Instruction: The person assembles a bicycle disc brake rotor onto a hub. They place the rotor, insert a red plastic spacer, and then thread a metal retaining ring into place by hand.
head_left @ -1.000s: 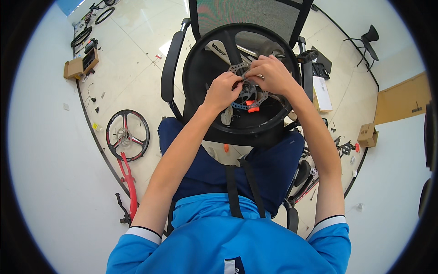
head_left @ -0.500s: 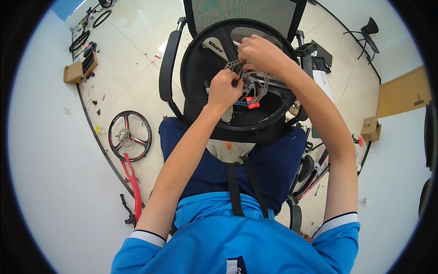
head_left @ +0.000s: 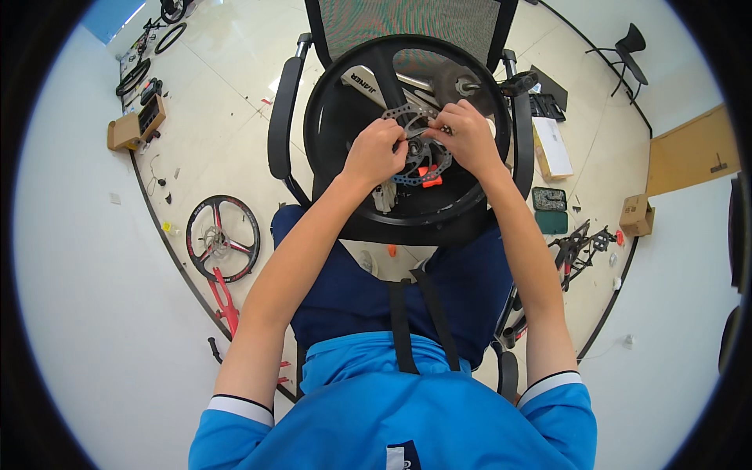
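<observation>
A black spoked bicycle wheel lies flat across the seat of an office chair in front of me. At its centre sits a silver disc brake rotor with a perforated rim. My left hand is closed in a pinch at the left of the hub. From the right, my right hand also pinches over the rotor, fingertips close to the left ones. Something thin shows between the fingertips, too small to name. An orange piece and whitish gloves show through the wheel below the hub.
The chair's armrests flank the wheel, with a mesh backrest beyond. Left on the floor are a red-and-black wheel and an opened cardboard box. Rightward lie a white box, a green case and bike parts.
My right hand has turned and come down nearer the hub, its elbow drawn in. The left hand has shifted slightly left and stays pinched. The view has moved a little.
</observation>
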{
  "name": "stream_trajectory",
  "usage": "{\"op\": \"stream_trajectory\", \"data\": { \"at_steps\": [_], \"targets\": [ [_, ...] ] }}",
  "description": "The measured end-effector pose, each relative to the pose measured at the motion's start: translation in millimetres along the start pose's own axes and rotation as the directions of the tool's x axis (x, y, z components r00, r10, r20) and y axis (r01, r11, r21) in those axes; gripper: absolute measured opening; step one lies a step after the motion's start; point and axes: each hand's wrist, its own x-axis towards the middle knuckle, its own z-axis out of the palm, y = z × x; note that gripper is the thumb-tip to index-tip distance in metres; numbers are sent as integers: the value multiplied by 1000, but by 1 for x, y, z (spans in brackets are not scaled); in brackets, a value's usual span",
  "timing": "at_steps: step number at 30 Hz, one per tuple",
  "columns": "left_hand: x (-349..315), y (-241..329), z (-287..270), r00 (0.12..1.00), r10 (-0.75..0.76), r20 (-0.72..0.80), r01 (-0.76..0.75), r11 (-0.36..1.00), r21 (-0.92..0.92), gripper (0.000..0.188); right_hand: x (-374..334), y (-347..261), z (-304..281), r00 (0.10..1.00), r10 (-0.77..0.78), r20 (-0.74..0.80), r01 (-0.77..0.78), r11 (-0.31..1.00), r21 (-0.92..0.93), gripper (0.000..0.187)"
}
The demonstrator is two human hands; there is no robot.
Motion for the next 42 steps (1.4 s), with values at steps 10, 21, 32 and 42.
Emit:
{"op": "stream_trajectory", "data": {
  "at_steps": [10,21,32,42],
  "targets": [
    [5,-1,-11,995,78,62,-81,995,50,9,15,1,-17,989,-24,147,7,993,115,15],
    [8,39,-4,993,15,-115,-21,998,-54,11,19,15,-55,979,-110,173,80,982,173,13],
    [-3,39,39,990,-7,-140,30,986,164,9,-16,22,-36,992,-47,121,35,995,95,13],
    [-3,37,41,991,23,-134,7,976,219,5,5,20,-35,958,-252,138,263,962,-67,12]
  ]
}}
